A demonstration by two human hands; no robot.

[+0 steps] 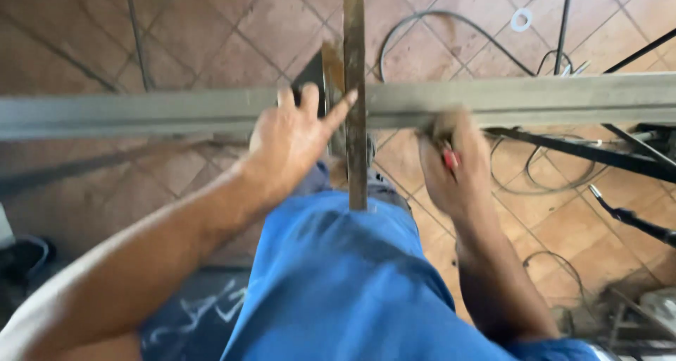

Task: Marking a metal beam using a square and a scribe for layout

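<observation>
The left hand (292, 139) lay open, fingertips on the horizontal steel bar (176, 114), just left of the upright rusty strip (354, 86). The right hand (451, 160), equally near, was closed round a red-handled tool (451, 158) beneath that bar.

Long grey steel bar (528, 97) runs left-right; narrow rusty upright steel strip (354, 93) crosses in front at centre. Left hand (292, 139) left of strip, touching it; right hand (454, 160) right, below bar. Black cables (451, 23) on tiled floor (211, 37) behind.
</observation>
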